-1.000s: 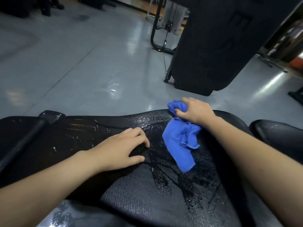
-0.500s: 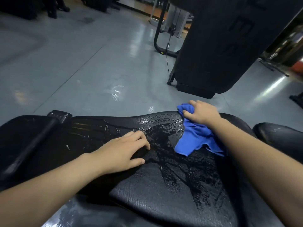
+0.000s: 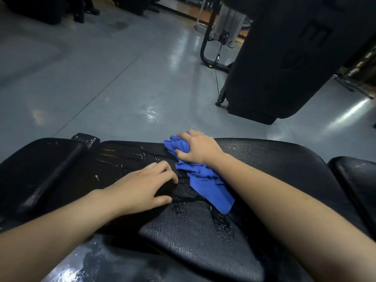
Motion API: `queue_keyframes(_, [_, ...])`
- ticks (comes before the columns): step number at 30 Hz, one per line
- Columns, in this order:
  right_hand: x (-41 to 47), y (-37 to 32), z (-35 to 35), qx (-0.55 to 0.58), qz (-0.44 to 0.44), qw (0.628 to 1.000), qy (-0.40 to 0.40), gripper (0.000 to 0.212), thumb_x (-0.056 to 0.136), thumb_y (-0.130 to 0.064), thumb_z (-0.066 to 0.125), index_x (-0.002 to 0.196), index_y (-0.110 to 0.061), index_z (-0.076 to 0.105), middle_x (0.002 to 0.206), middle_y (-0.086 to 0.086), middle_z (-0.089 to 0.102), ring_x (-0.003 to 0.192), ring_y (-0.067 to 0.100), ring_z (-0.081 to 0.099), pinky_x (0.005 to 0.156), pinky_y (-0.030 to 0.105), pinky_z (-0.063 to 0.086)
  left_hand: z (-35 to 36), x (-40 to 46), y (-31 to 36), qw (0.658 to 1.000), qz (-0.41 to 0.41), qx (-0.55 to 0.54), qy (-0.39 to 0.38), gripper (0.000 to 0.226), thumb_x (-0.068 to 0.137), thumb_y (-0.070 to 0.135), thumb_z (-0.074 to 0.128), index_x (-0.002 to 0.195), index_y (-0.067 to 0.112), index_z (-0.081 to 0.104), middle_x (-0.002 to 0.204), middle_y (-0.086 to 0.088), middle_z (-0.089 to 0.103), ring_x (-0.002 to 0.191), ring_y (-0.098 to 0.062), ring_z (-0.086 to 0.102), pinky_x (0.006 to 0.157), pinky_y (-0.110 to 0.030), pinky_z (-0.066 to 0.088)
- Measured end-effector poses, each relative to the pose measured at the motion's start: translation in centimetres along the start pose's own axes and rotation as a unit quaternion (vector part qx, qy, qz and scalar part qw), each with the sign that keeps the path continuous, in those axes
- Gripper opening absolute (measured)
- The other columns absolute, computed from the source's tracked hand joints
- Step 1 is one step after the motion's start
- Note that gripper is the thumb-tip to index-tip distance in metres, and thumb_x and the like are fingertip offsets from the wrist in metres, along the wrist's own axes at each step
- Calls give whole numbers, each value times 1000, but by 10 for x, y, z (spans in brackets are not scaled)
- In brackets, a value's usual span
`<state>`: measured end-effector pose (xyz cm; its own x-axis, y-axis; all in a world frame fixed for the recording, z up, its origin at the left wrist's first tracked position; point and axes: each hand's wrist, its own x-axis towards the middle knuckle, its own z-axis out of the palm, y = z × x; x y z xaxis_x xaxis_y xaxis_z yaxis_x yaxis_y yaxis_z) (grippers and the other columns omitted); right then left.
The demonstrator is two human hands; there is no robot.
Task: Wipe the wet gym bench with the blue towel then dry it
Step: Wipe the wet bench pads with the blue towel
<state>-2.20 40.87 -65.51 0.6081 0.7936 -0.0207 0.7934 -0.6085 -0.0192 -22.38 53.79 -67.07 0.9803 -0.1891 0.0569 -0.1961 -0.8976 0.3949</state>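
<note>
A grey, glossy gym floor (image 3: pixel 105 82) stretches away to dark exercise machines (image 3: pixel 295 58) at the far right, with a wet patch shining on it just past the bench. The black padded bench (image 3: pixel 203 237) runs left to right across the near part of the scene, its textured cover streaked and beaded with water around the middle. The right hand (image 3: pixel 198 147) is clenched around a bunched part of the blue towel (image 3: pixel 209 186), pressing it onto the pad close to the far edge; the loose end trails toward the near side. The left hand (image 3: pixel 140 188) lies unclenched, fingers spread, palm down on the wet pad just left of the towel, holding nothing. A separate pad (image 3: pixel 358 176) sits at the right, and open floor lies beyond the far edge.
</note>
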Motion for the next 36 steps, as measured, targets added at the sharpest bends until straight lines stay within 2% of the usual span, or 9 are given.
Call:
queue_keyframes(5, [-43, 50, -25, -9, 46, 999, 13, 56, 88, -51, 60, 139, -30, 50, 127, 2, 55, 121, 26, 51, 89, 35, 43, -1, -6, 4, 1000, -14, 1, -5, 40, 91, 51, 60, 125, 42, 43, 123, 22, 33, 119, -2, 38, 94, -31, 47])
queue_keyframes(8, [-81, 81, -41, -11, 93, 995, 26, 57, 90, -45, 62, 142, -27, 49, 138, 4, 51, 127, 27, 48, 94, 35, 41, -1, -7, 8, 1000, -19, 5, -6, 40, 91, 50, 60, 126, 41, 43, 125, 21, 33, 120, -2, 38, 96, -31, 46])
queue_keyframes(12, [-135, 90, -48, -3, 96, 995, 40, 55, 88, -43, 64, 137, -21, 54, 142, 3, 49, 130, 27, 47, 96, 34, 41, -1, -10, 12, 999, -30, 7, -12, 39, 93, 48, 58, 128, 40, 44, 126, 20, 33, 121, -2, 38, 97, -30, 45])
queue_keyframes(16, [-187, 73, -48, -6, 73, 996, 46, 67, 80, -59, 48, 134, -21, 57, 140, 5, 52, 127, 27, 51, 98, 34, 43, -2, -13, 15, 999, -32, 12, -17, 40, 93, 48, 59, 129, 38, 45, 128, 19, 34, 123, -3, 38, 98, -32, 46])
queue_keyframes(19, [-222, 56, -47, -8, 35, 998, 48, 64, 83, -59, 51, 132, -19, 58, 138, 6, 53, 126, 27, 53, 101, 38, 47, -3, -12, 18, 999, -28, 21, -21, 39, 92, 46, 59, 128, 37, 45, 127, 16, 35, 121, -7, 39, 95, -34, 48])
queue_keyframes(24, [-268, 29, -45, -18, -5, 999, 25, 66, 89, -64, 53, 138, -20, 54, 144, 6, 49, 132, 25, 48, 110, 36, 41, -4, -9, 26, 999, -14, 21, -28, 38, 91, 44, 62, 125, 36, 47, 126, 14, 37, 118, -9, 40, 90, -36, 50])
queue_keyframes(28, [-291, 4, -39, -37, -3, 999, 23, 72, 88, -70, 52, 141, -22, 51, 147, 7, 47, 140, 26, 42, 114, 40, 38, -7, -7, 33, 999, -3, 26, -35, 35, 91, 43, 63, 123, 35, 49, 125, 12, 40, 115, -10, 41, 86, -33, 48])
queue_keyframes(32, [-296, -22, -25, -61, 26, 996, 55, 74, 83, -69, 56, 136, -17, 58, 140, 12, 54, 135, 35, 48, 109, 49, 43, -7, -6, 34, 999, 2, 30, -31, 35, 92, 41, 63, 124, 33, 50, 127, 10, 41, 117, -12, 42, 81, -29, 42])
queue_keyframes(36, [-277, -48, -15, -66, 33, 995, 68, 76, 80, -69, 55, 131, -13, 59, 134, 18, 57, 130, 40, 51, 107, 53, 44, -5, -14, 29, 999, -4, 25, -22, 36, 92, 42, 63, 124, 34, 50, 127, 10, 40, 117, -13, 43, 88, -36, 48])
